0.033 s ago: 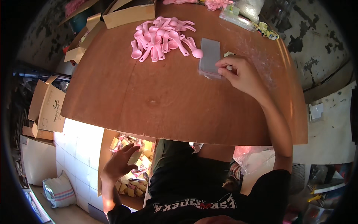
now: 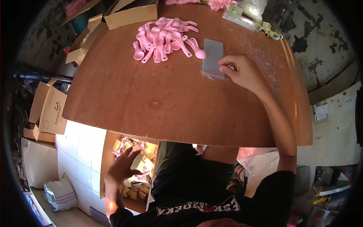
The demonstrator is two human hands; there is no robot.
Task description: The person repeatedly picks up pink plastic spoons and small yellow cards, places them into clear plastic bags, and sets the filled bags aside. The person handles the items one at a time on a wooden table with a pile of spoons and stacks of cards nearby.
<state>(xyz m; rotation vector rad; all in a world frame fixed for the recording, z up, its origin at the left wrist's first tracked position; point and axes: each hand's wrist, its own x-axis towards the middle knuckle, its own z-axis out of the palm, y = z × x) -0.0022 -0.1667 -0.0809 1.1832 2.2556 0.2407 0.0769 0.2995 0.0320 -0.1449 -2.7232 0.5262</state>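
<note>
Over an open carton [image 2: 107,151] below the table's left front edge hangs my left hand [image 2: 124,166], fingers apart and holding nothing. Inside that carton lie many small packets [image 2: 139,191] with pink and yellow in them. My right hand [image 2: 240,69] is on the table, thumb and fingertips pinched at the right edge of a stack of clear plastic bags [image 2: 213,55]. A small thing shows between its fingers, too hidden to name. Left of the bags is a loose pile of pink plastic spoons [image 2: 160,39], the nearest spoon [image 2: 200,54] touching or almost touching the stack.
The brown wooden table [image 2: 151,102] spreads before me. An open cardboard box [image 2: 132,15] stands at its far left. Clear packaging [image 2: 240,20] and a white bag [image 2: 252,9] lie at the far right. Another carton [image 2: 49,108] and a woven sack [image 2: 60,193] are at left.
My right hand has shifted slightly, so the small pale piece that showed behind its fingers is now covered. My left hand has moved a little to the right and down over the carton.
</note>
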